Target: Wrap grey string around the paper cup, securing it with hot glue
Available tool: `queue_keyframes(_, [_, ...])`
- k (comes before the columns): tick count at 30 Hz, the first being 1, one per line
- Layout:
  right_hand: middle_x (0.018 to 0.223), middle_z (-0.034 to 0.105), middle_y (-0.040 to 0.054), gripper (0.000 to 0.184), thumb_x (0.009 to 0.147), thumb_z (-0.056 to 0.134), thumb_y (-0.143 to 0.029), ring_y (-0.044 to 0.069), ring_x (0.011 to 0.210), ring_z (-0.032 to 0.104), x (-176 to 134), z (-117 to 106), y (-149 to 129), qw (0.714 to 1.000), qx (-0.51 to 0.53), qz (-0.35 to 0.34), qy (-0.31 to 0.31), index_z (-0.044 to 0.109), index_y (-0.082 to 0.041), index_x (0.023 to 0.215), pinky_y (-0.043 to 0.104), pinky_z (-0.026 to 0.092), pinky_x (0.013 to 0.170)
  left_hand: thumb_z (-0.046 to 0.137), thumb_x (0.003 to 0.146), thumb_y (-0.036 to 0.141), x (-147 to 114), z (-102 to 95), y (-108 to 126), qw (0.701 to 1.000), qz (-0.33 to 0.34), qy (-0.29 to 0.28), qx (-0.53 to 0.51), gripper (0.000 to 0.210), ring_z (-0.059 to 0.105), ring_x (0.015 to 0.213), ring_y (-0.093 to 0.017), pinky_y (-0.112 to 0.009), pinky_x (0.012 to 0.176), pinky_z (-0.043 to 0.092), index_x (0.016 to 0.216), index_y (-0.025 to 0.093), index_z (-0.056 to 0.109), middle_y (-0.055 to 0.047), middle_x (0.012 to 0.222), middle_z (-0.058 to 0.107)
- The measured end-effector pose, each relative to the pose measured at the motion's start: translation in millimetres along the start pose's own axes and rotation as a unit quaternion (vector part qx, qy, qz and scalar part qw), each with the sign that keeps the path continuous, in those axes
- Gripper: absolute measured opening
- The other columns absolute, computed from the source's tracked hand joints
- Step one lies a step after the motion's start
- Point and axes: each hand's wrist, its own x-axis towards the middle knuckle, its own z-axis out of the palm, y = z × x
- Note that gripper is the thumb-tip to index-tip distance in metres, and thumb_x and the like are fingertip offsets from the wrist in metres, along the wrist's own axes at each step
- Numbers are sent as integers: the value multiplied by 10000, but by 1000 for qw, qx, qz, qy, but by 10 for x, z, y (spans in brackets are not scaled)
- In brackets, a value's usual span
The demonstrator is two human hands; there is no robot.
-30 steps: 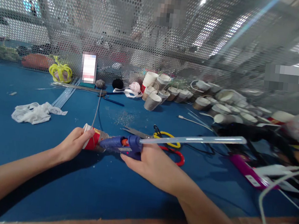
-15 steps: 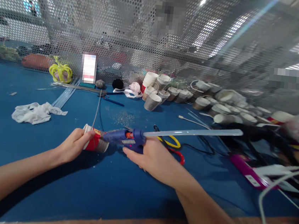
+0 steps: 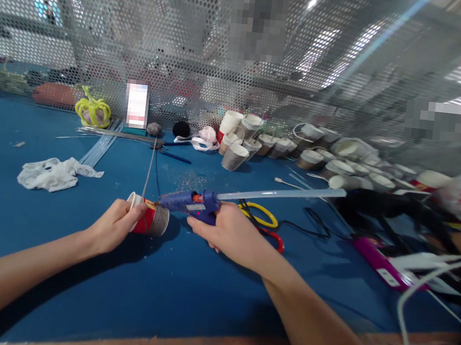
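Observation:
My left hand (image 3: 115, 225) is closed around a red and white paper cup (image 3: 156, 221) lying on its side, its lower part wrapped in grey cord. From the cup a thin grey cord (image 3: 150, 167) runs back to a small grey ball of yarn (image 3: 154, 128). In my right hand (image 3: 232, 233) is a blue hot glue gun (image 3: 194, 204), its nozzle pointing left at the cup's upper side. Whether the tip touches the cup I cannot tell. A long clear glue stick (image 3: 281, 195) juts from the gun's back end. Scissors with yellow and red handles (image 3: 265, 215) lie behind my right hand.
Several cord-wrapped cups (image 3: 235, 157) stand along the mesh panel at the back right. A crumpled white cloth (image 3: 53, 172) and clear glue sticks (image 3: 100, 148) lie left. A purple power strip (image 3: 383, 265) with white cables is at right. A phone (image 3: 137, 105) leans at the back.
My right hand has shifted the glue gun slightly left and up, with the glue stick tilting a little. My left hand still holds the cup, which has barely moved.

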Motion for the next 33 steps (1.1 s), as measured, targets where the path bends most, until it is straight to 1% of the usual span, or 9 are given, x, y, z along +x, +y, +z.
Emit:
queue_keyframes(9, [351,457,-16,306,713,450,-323,73,321,424,47,7,-37,999,38,16,-16,432,-155,457,193,359,367,281,763,430,-6,-1,-10,1000,12,-7,7,407,228,394,-69,-194,360,183,456,169,338,53,424,244])
queue_keyframes(14, [385,463,-25,232,706,472,-333,75,332,433,84,-14,-1,994,100,26,-24,491,-142,574,191,371,363,280,765,437,1,-8,-32,1000,13,-7,9,423,232,400,-68,-198,372,188,455,159,353,54,425,250])
queue_keyframes(16, [420,477,-24,213,697,487,-334,74,360,446,136,-30,56,991,133,15,-10,493,-141,610,191,386,391,283,767,434,5,-10,-40,1000,21,-8,9,426,244,407,-69,-200,386,205,455,154,364,52,428,264])
queue_keyframes(19, [537,538,-1,194,671,523,-329,81,453,488,267,-63,176,987,151,14,60,509,-136,687,194,407,458,286,770,419,11,-8,-47,1000,27,-7,7,419,265,414,-73,-202,403,231,463,150,379,49,430,289])
queue_keyframes(21, [652,576,28,211,657,539,-335,96,554,516,379,-85,264,985,122,38,115,528,-133,718,200,411,519,288,771,404,12,-5,-45,999,32,-4,8,410,278,421,-77,-202,407,240,467,147,389,45,436,308])
queue_keyframes(22, [672,580,35,212,660,534,-340,101,576,518,438,-92,307,985,102,55,125,533,-132,703,204,408,531,292,769,396,12,-4,-42,999,36,-1,9,407,283,427,-78,-202,408,242,464,146,392,42,440,318])
queue_keyframes(28, [564,552,37,275,736,432,-345,70,430,469,823,-34,567,988,83,94,90,499,-128,580,195,386,420,299,765,372,12,0,-26,999,51,-3,5,393,310,457,-88,-203,420,258,487,132,438,27,470,364])
queue_keyframes(31, [489,519,30,318,738,426,-394,72,375,452,987,38,682,987,68,116,91,486,-125,579,206,383,395,284,774,381,16,5,-33,999,52,-6,5,409,296,453,-86,-203,414,245,470,138,408,29,462,344])
queue_keyframes(33, [485,520,31,332,732,434,-420,76,377,462,1062,75,731,987,59,122,91,495,-121,599,205,385,400,280,777,384,20,8,-42,998,55,-5,4,414,284,447,-83,-203,412,239,461,141,392,32,457,330])
